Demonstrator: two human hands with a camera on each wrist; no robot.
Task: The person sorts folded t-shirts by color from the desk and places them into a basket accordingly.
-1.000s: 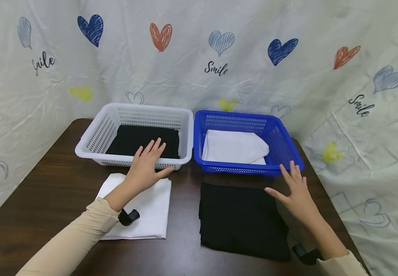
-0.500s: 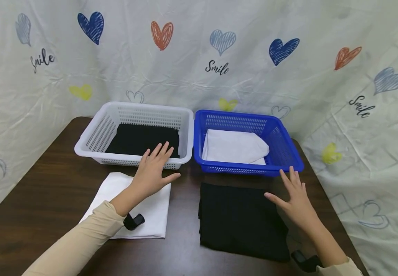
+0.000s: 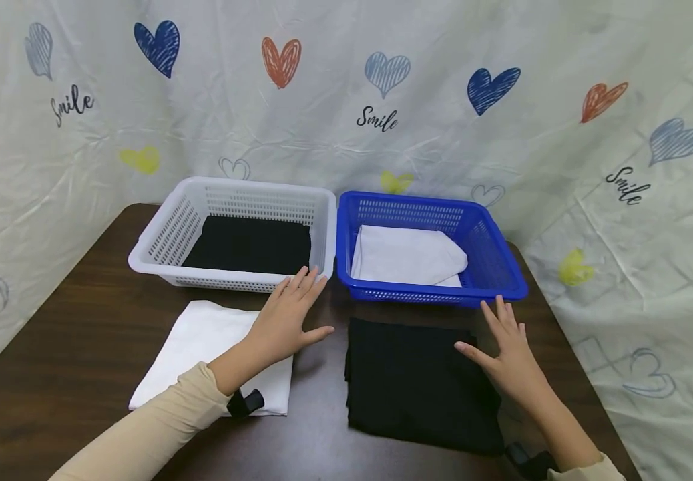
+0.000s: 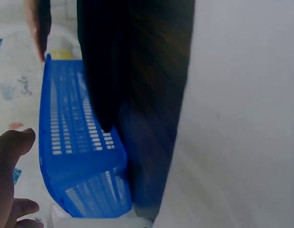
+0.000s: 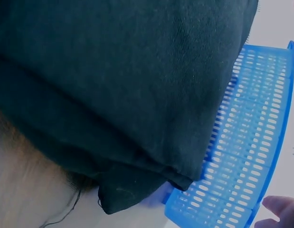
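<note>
Head view shows two baskets standing side by side at the back of a dark wooden table (image 3: 82, 321), their rims touching. On the left, the white basket (image 3: 169, 230) holds a folded black cloth (image 3: 250, 244) lying flat on its floor. To its right, the blue basket (image 3: 503, 260) holds a folded white cloth (image 3: 403, 257), which fills most of the bottom.

In front of the white basket a second white cloth (image 3: 202, 347) lies folded on the table, and in front of the blue basket lies a larger black cloth (image 3: 412, 381), also folded. So each cloth on the table sits before the basket holding the other colour.

The person's left hand (image 3: 289, 321) hovers palm down over the right edge of the white cloth on the table, fingers straight and slightly spread, tips near the corner of the white basket. Their right hand (image 3: 509, 354) lies flat at the right edge of the black cloth on the table, fingers spread and pointing toward the blue basket. Neither hand grips anything.

A heart-printed curtain (image 3: 346, 100) hangs behind.
</note>
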